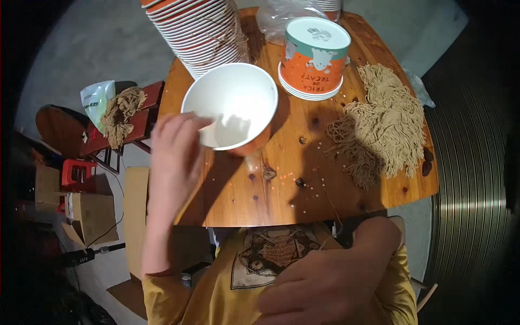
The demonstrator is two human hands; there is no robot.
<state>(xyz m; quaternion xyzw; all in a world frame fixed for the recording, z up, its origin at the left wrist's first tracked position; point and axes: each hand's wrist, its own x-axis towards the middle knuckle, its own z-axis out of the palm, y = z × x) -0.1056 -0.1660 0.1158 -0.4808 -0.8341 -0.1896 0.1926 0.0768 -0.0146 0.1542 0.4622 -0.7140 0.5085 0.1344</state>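
Note:
A round paper bucket, white inside and orange outside, is tilted with its mouth toward me at the table's left middle. My left hand, slightly blurred, is closed at its left rim, fingertips over the edge. Close to the camera and in shadow, my right hand is in front of my shirt, its fingers pressed together; whatever they may hold is hidden. Beyond the bucket leans a tall nested stack of similar buckets with loose strands on it. Upside down to the right stands an orange and teal printed bucket.
Tan cut strings lie heaped on the wooden table's right side, among scattered small pale bits. A clear plastic bag is at the back. To the left are a red-brown bench with more strings and a cardboard box.

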